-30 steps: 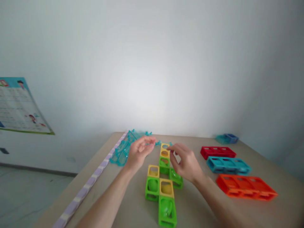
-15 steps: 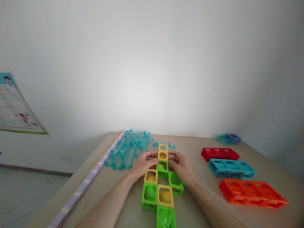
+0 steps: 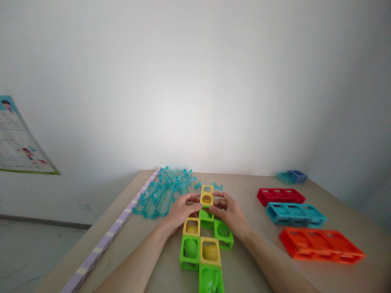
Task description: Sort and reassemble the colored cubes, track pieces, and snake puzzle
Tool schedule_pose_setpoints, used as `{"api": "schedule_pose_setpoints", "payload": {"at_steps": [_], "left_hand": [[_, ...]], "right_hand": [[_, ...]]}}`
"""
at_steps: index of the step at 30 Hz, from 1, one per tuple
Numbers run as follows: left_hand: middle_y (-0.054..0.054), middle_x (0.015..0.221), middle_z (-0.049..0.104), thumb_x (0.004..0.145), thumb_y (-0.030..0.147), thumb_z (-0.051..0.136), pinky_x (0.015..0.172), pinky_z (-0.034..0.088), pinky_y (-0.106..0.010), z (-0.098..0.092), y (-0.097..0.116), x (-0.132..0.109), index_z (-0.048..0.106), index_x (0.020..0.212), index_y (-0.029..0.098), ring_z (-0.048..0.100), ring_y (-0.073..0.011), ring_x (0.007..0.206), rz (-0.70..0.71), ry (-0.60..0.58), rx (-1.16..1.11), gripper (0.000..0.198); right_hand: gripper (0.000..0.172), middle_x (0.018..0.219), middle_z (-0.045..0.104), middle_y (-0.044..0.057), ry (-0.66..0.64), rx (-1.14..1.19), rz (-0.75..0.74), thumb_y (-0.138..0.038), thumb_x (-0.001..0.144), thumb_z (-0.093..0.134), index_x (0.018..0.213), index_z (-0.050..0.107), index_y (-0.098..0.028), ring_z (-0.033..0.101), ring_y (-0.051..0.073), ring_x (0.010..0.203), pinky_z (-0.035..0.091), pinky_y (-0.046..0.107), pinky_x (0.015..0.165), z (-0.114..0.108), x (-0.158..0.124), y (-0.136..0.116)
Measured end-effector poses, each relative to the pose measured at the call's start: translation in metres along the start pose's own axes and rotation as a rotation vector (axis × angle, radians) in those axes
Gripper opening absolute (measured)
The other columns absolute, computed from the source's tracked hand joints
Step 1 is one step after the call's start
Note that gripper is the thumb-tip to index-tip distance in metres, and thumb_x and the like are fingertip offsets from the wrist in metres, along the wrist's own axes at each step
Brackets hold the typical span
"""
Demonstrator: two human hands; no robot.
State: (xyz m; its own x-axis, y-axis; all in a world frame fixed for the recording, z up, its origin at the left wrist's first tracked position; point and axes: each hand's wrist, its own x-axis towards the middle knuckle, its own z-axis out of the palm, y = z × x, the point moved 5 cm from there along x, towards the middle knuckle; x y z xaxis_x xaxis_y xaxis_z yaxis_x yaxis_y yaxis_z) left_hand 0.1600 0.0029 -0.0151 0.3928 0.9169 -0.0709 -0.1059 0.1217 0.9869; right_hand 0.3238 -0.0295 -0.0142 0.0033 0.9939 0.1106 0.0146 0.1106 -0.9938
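Note:
A joined cluster of green and yellow marble-run cube blocks lies on the table in front of me. At its far end sit yellow blocks, with a green block just nearer. My left hand grips this end from the left, fingers curled along the yellow side and thumb tip near the green block. From the right, my right hand pinches the same end, its thumb against the block edge. Some fingertips are hidden behind the blocks.
Transparent teal track pieces are piled at the back left, by a purple-striped table edge. Red, blue and orange three-cell block rows lie on the right. Blue pieces rest in the far right corner.
My right thumb and fingers have closed in against the far blocks. The left hand keeps its grip. The whole view has shifted slightly.

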Motion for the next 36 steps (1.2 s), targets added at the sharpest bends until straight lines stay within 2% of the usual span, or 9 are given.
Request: {"api": "schedule_pose_setpoints", "payload": {"at_steps": [2, 6, 10, 14, 18, 20, 24, 31, 36], "left_hand": [[-0.011, 0.102, 0.070, 0.070, 0.030, 0.076, 0.056, 0.049, -0.024, 0.000, -0.002, 0.002, 0.063, 0.117, 0.014, 0.063, -0.0120, 0.060, -0.004, 0.002, -0.054, 0.051], [-0.010, 0.097, 0.072, 0.072, 0.033, 0.075, 0.054, 0.048, -0.023, 0.004, -0.002, 0.000, 0.062, 0.119, 0.013, 0.062, -0.0120, 0.060, -0.002, -0.078, -0.081, 0.052], [-0.011, 0.103, 0.070, 0.070, 0.030, 0.076, 0.052, 0.045, -0.022, 0.003, 0.002, -0.002, 0.064, 0.115, 0.014, 0.062, -0.0111, 0.060, -0.014, -0.051, -0.019, 0.050], [-0.006, 0.083, 0.069, 0.071, 0.028, 0.071, 0.056, 0.045, -0.023, -0.003, 0.008, -0.006, 0.066, 0.101, 0.013, 0.060, -0.0128, 0.060, 0.020, -0.038, 0.068, 0.034], [0.001, 0.062, 0.058, 0.067, 0.024, 0.068, 0.055, 0.036, -0.021, -0.001, 0.017, -0.015, 0.064, 0.076, 0.012, 0.050, -0.0097, 0.056, 0.113, -0.173, 0.247, 0.016], [0.002, 0.061, 0.054, 0.065, 0.023, 0.067, 0.053, 0.031, -0.021, 0.001, 0.020, -0.018, 0.062, 0.072, 0.012, 0.045, -0.0085, 0.056, 0.154, -0.225, 0.314, 0.014], [0.003, 0.061, 0.050, 0.067, 0.024, 0.066, 0.053, 0.029, -0.022, 0.005, 0.020, -0.019, 0.061, 0.077, 0.012, 0.041, -0.0085, 0.056, 0.195, -0.271, 0.357, 0.016], [0.006, 0.057, 0.041, 0.073, 0.030, 0.067, 0.049, 0.023, -0.023, 0.005, 0.015, -0.017, 0.065, 0.088, 0.012, 0.033, -0.0070, 0.050, 0.230, -0.288, 0.391, 0.023], [0.006, 0.051, 0.043, 0.073, 0.039, 0.070, 0.047, 0.022, -0.022, 0.009, 0.013, -0.021, 0.062, 0.078, 0.014, 0.033, -0.0069, 0.047, 0.187, -0.349, 0.406, 0.027]], "right_hand": [[0.048, 0.077, 0.070, 0.001, -0.023, -0.015, -0.045, -0.031, 0.070, 0.074, 0.109, 0.050, -0.018, 0.065, 0.017, 0.071, 0.048, 0.028, 0.065, 0.002, 0.000, -0.001], [0.040, 0.078, 0.070, 0.003, -0.050, -0.053, -0.077, -0.032, 0.071, 0.073, 0.103, 0.055, -0.018, 0.064, 0.017, 0.072, 0.047, 0.028, 0.066, 0.006, -0.002, -0.006], [0.033, 0.080, 0.072, 0.003, -0.038, -0.170, -0.056, -0.033, 0.073, 0.069, 0.101, 0.058, -0.018, 0.066, 0.018, 0.072, 0.047, 0.029, 0.066, 0.005, -0.003, -0.008], [0.025, 0.077, 0.070, 0.002, 0.039, -0.427, -0.064, -0.036, 0.076, 0.066, 0.095, 0.062, -0.020, 0.066, 0.019, 0.073, 0.048, 0.030, 0.067, -0.002, -0.005, -0.009], [0.026, 0.082, 0.068, 0.002, 0.059, -0.574, -0.117, -0.037, 0.079, 0.063, 0.099, 0.064, -0.021, 0.064, 0.019, 0.076, 0.048, 0.031, 0.070, -0.006, -0.006, -0.011], [0.028, 0.087, 0.068, 0.003, 0.037, -0.584, -0.128, -0.037, 0.079, 0.062, 0.102, 0.064, -0.021, 0.064, 0.019, 0.079, 0.049, 0.031, 0.072, -0.005, -0.007, -0.012], [0.033, 0.089, 0.069, 0.003, 0.046, -0.566, -0.134, -0.037, 0.080, 0.060, 0.109, 0.062, -0.020, 0.064, 0.017, 0.075, 0.050, 0.031, 0.071, -0.006, -0.008, -0.017], [0.029, 0.072, 0.067, 0.000, 0.082, -0.629, -0.188, -0.031, 0.080, 0.056, 0.106, 0.062, -0.020, 0.061, 0.017, 0.065, 0.047, 0.029, 0.065, -0.008, -0.013, -0.026], [0.037, 0.089, 0.070, 0.003, 0.089, -0.491, -0.115, -0.039, 0.083, 0.056, 0.115, 0.063, -0.021, 0.062, 0.017, 0.069, 0.048, 0.030, 0.066, -0.017, -0.003, -0.012]]}}
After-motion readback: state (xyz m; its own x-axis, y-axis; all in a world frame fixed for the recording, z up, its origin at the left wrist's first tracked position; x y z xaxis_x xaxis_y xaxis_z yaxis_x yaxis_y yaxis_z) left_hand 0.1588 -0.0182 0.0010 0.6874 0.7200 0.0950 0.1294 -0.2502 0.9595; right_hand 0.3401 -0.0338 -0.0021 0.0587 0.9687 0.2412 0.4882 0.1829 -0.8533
